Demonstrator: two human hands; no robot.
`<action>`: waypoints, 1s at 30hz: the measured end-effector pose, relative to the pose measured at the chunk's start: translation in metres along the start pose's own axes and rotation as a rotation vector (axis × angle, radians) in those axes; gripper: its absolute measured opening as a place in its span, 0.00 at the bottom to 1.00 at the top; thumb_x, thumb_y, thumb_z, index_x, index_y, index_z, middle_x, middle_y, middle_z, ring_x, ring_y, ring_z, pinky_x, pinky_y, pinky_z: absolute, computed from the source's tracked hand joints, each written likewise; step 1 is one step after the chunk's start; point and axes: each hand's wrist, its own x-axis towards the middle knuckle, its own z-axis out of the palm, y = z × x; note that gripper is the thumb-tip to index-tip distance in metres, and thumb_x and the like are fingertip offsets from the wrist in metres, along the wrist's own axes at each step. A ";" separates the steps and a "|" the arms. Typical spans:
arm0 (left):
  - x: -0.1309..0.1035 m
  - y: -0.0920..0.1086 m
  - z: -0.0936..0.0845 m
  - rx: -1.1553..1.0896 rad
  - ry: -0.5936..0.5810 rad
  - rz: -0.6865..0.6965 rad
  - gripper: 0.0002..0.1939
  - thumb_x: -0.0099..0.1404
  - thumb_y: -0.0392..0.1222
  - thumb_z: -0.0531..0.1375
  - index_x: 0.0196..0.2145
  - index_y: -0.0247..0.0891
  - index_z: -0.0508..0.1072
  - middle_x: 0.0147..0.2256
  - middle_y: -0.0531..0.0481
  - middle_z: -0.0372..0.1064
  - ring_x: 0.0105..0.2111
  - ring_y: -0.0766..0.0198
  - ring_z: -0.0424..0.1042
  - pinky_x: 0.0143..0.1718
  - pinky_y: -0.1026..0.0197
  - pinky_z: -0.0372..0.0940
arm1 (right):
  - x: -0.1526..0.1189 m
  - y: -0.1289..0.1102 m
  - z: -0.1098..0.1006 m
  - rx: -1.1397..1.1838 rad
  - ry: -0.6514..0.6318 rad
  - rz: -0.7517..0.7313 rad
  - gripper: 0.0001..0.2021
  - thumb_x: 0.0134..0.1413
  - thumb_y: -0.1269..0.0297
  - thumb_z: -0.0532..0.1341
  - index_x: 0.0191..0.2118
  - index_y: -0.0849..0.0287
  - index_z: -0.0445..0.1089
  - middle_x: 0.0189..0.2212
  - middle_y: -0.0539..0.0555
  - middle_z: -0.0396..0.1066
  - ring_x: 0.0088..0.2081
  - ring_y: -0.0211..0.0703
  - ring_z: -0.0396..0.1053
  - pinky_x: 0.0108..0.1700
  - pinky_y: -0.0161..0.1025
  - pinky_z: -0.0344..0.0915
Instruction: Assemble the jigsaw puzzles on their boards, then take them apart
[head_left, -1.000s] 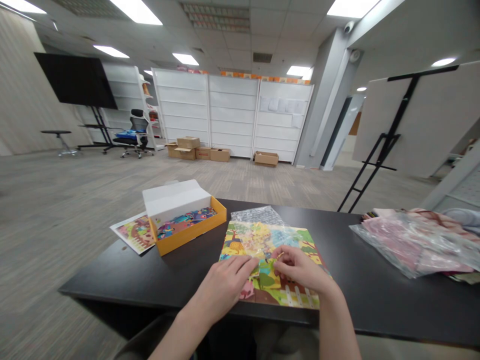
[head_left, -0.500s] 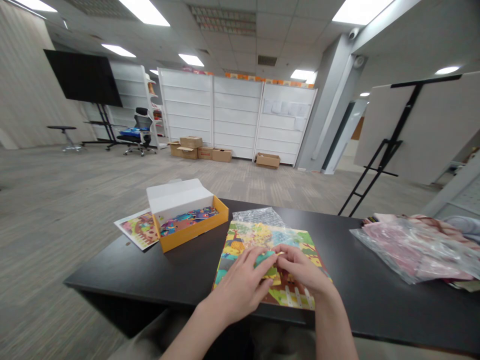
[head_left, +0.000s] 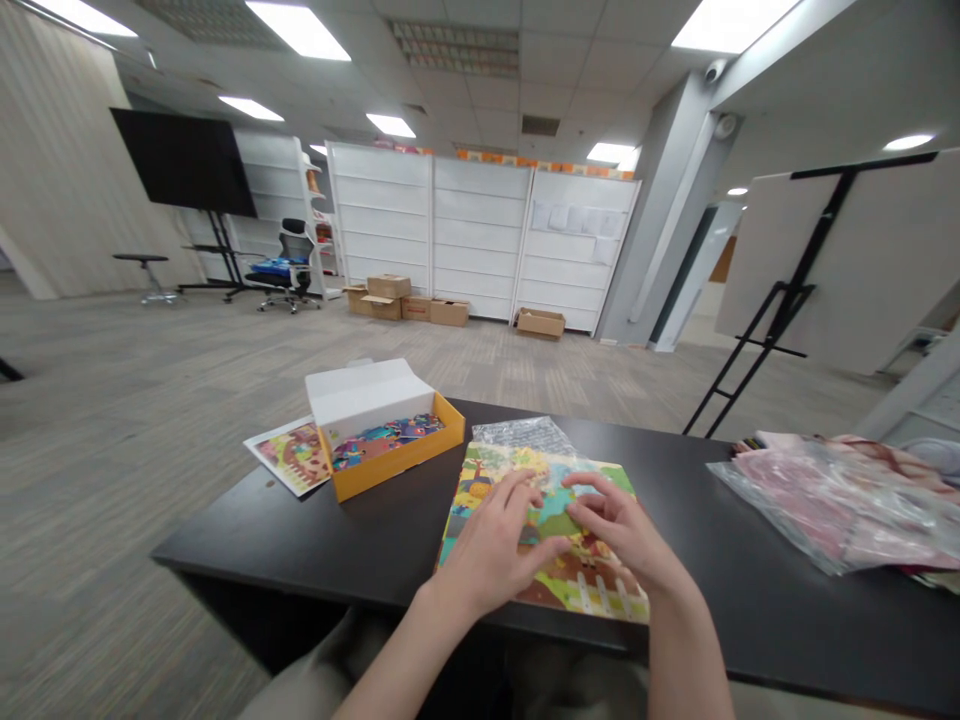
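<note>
A colourful illustrated board (head_left: 600,592), with trees, animals and a white fence on it, lies near the front edge of the black table. Over its left half is my left hand (head_left: 499,545), fingers apart and bent, thumb pointing right. My right hand (head_left: 622,525) is over the board's right side, thumb and index finger apart around a green and blue area (head_left: 556,508). Whether that area is a loose piece or part of the picture is hard to tell. Neither hand visibly holds anything.
An open yellow box (head_left: 401,462) with colourful pieces stands left of the board, beside a printed picture sheet (head_left: 289,455). Clear bubble wrap (head_left: 525,433) lies behind the board. Pink items in clear plastic (head_left: 817,490) are on the right of the black table (head_left: 300,545).
My hands have moved apart, and their fingers have spread from the green and blue spot where they met. The view has shifted slightly, moving the scene to the right.
</note>
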 end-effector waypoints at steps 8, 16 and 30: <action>0.008 -0.008 0.014 0.281 -0.197 -0.075 0.14 0.67 0.41 0.60 0.49 0.35 0.71 0.57 0.36 0.67 0.62 0.46 0.62 0.63 0.43 0.59 | 0.003 0.014 -0.026 -0.014 0.420 0.011 0.21 0.43 0.47 0.70 0.36 0.60 0.74 0.30 0.52 0.71 0.27 0.38 0.66 0.22 0.31 0.60; 0.008 -0.014 0.022 0.218 -0.098 -0.093 0.27 0.69 0.38 0.53 0.64 0.30 0.58 0.64 0.32 0.58 0.66 0.48 0.56 0.65 0.42 0.57 | 0.002 0.012 -0.015 -0.066 0.284 0.080 0.23 0.45 0.44 0.69 0.37 0.60 0.74 0.28 0.52 0.71 0.23 0.36 0.63 0.22 0.33 0.58; 0.002 -0.019 0.011 0.059 -0.093 0.019 0.30 0.70 0.37 0.53 0.67 0.36 0.54 0.68 0.36 0.50 0.69 0.53 0.51 0.67 0.43 0.55 | 0.029 0.018 0.018 -0.093 0.280 -0.004 0.33 0.48 0.52 0.65 0.60 0.55 0.60 0.63 0.67 0.58 0.35 0.42 0.76 0.35 0.41 0.72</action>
